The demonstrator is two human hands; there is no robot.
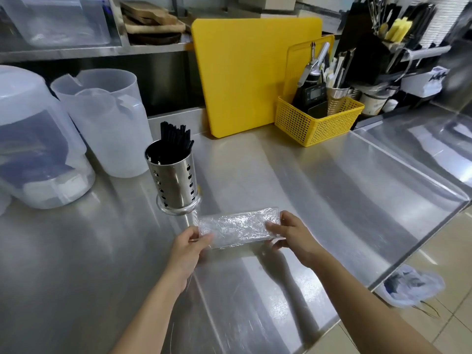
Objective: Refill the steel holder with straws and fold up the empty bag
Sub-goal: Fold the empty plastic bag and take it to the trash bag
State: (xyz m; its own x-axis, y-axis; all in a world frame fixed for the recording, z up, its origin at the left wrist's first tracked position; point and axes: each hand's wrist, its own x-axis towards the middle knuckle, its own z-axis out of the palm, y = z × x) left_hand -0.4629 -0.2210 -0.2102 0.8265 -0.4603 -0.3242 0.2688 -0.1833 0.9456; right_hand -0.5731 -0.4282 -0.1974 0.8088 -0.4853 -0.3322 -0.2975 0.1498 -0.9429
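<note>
Jugs: two cloudy plastic ones stand at the far left of the counter, well clear of my work.
Holder: upright just left of the bag and a little behind it, so I judge the filling part done and parked within easy reach.
Straws: black, standing in the holder and leaning to its back edge — the front of the cup looks less full.
Left hand: palm turned in, thumb on top and fingers under, pinching the bag's left end shut between them.
Bag: clear, crinkled, already a flat long strip, held level between both hands low over the counter; whether it touches the steel I cannot tell.
Right hand: mirrors the left, fingers closed on the bag's right end — the pull between the two keeps the strip taut for the next fold, as I judge it.
Arms: both reach forward, elbows out, wrists bent inward.
Board and basket: yellow, at the back right, well apart.
</note>
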